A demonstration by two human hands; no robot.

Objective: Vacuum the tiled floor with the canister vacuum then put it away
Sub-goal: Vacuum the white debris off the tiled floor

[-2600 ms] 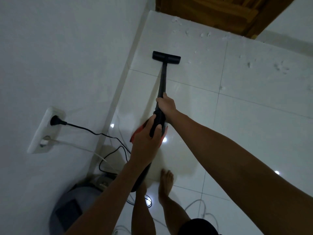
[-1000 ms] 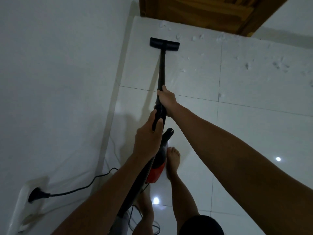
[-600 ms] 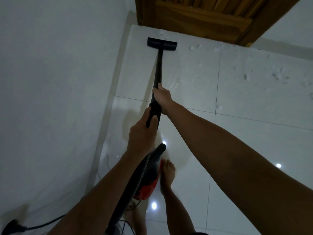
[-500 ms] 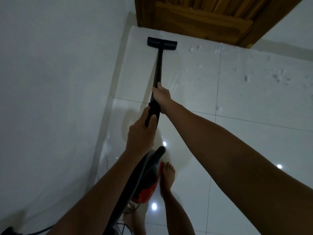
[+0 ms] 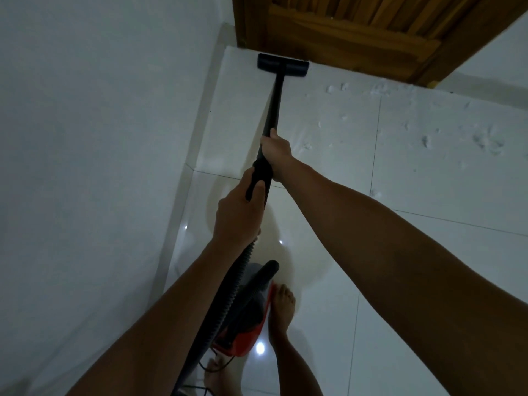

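The black floor nozzle (image 5: pixel 283 65) of the canister vacuum is set flat on the tiled floor (image 5: pixel 428 252), in the far corner where the white wall (image 5: pixel 100 138) on the left meets the wooden door (image 5: pixel 357 32). From it a black wand (image 5: pixel 273 107) is slanted back toward the person. The wand is grasped by the right hand (image 5: pixel 275 151), fingers wrapped round it, at about mid-length. Just behind, the black handle is gripped by the left hand (image 5: pixel 238 215), the thumb laid along its top. A ribbed hose (image 5: pixel 228 298) is seen running down from under the left hand to the bottom edge of the view. The grey and red canister (image 5: pixel 245 318) is placed on the floor beneath the arms, just beside a bare foot (image 5: pixel 281 310) on its right; a second foot (image 5: pixel 217 370) is partly hidden below it. White scraps of debris (image 5: pixel 428 132) are scattered over the tiles to the right of the nozzle, some along the foot of the door.
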